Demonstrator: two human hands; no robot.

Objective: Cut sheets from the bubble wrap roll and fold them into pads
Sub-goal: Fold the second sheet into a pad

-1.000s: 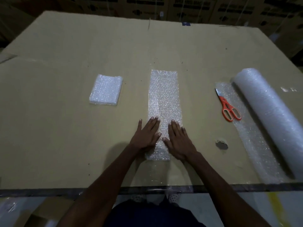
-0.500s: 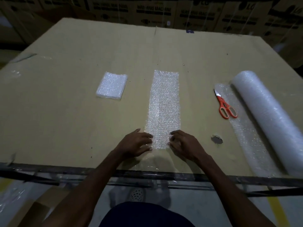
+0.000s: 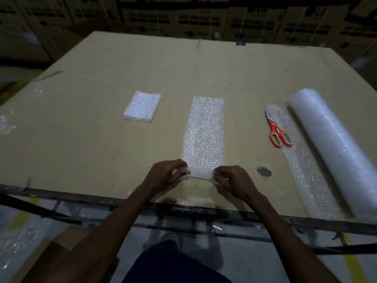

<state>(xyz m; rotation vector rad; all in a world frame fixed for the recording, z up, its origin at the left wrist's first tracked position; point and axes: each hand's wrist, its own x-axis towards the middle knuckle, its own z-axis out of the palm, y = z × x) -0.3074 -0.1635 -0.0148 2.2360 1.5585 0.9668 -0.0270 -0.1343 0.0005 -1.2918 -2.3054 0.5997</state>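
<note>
A long, narrow strip of clear bubble wrap lies flat on the cardboard-covered counter, running away from the person. Its near end is lifted and turned over into a small fold. The left hand pinches the left corner of that fold with curled fingers, and the right hand pinches the right corner the same way. To the left, well apart, sits 1 folded white bubble-wrap pad. To the right, orange-handled scissors rest on the loose unrolled sheet of the large bubble wrap roll, which lies just beside them. A small torn hole marks the counter near the right hand. Printed cardboard boxes stand behind.
</note>
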